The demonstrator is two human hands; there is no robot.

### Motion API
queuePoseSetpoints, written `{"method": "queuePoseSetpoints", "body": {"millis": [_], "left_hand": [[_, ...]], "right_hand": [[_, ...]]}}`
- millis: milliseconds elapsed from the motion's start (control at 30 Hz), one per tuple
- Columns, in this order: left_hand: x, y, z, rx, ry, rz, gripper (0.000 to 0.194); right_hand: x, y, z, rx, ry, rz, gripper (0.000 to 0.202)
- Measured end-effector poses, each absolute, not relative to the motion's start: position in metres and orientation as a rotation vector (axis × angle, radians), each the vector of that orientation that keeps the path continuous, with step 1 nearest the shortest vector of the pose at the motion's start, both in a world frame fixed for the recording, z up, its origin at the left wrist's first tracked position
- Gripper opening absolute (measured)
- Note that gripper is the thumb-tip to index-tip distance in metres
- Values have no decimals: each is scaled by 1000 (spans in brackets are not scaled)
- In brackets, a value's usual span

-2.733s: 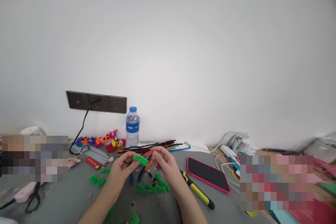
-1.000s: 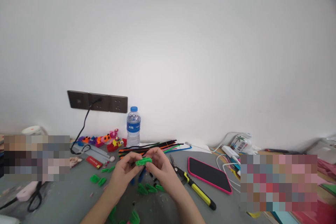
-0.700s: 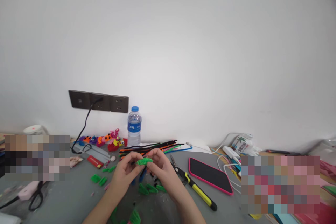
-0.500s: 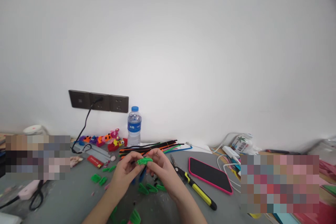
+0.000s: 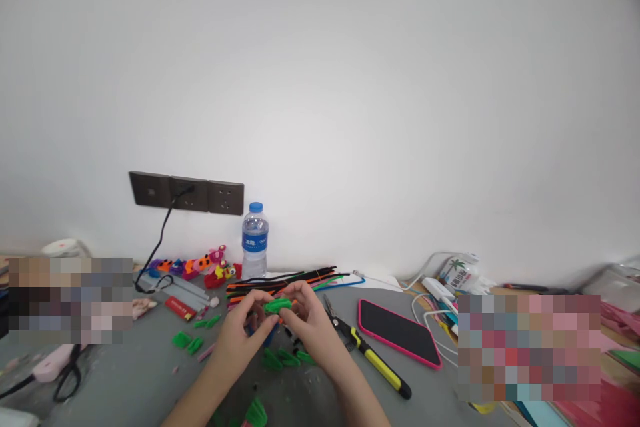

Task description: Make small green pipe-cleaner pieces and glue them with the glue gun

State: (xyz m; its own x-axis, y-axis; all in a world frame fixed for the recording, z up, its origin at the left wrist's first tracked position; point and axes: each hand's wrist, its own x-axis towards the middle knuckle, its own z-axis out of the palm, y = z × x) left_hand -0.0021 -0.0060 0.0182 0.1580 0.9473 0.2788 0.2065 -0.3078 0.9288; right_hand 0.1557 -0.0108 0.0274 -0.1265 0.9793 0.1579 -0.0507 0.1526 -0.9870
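Note:
Both hands meet above the grey table, with a small folded piece of green pipe cleaner (image 5: 278, 306) between them. My right hand (image 5: 307, 317) pinches it between thumb and fingers. The fingers of my left hand (image 5: 247, 323) curl at its left end, the thumb just below it. Something blue, partly hidden, shows under the hands. Several more bent green pipe cleaner pieces (image 5: 289, 358) lie beneath the wrists. Others (image 5: 182, 339) rest to the left, and one (image 5: 257, 412) is near the bottom edge.
A bundle of pipe cleaners (image 5: 295, 279) lies behind the hands, beside a water bottle (image 5: 255, 243). Yellow-handled pliers (image 5: 377, 363) and a pink-cased phone (image 5: 400, 333) are at the right. Colourful fuzzy figures (image 5: 200, 263), a red box (image 5: 180, 308) and a black cable (image 5: 161, 240) occupy the left.
The left thumb has dropped slightly away from the green piece, which has turned a little in the fingers. The view has shifted very slightly.

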Motion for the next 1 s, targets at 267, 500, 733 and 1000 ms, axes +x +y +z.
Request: {"method": "queuePoseSetpoints", "body": {"millis": [267, 500, 733, 1000], "left_hand": [[-4, -2, 15, 1608, 1135, 1219, 15], [-6, 1, 8, 1472, 1062, 1277, 18], [-6, 2, 8, 1461, 1040, 1279, 20], [-7, 2, 8, 1513, 1065, 1259, 16]], "right_hand": [[155, -12, 31, -1046, -1371, 1156, 26], [157, -10, 28, -1005, -1366, 1191, 28], [158, -10, 30, -984, -1344, 1182, 33], [159, -9, 30, -970, -1346, 1164, 32]]}}
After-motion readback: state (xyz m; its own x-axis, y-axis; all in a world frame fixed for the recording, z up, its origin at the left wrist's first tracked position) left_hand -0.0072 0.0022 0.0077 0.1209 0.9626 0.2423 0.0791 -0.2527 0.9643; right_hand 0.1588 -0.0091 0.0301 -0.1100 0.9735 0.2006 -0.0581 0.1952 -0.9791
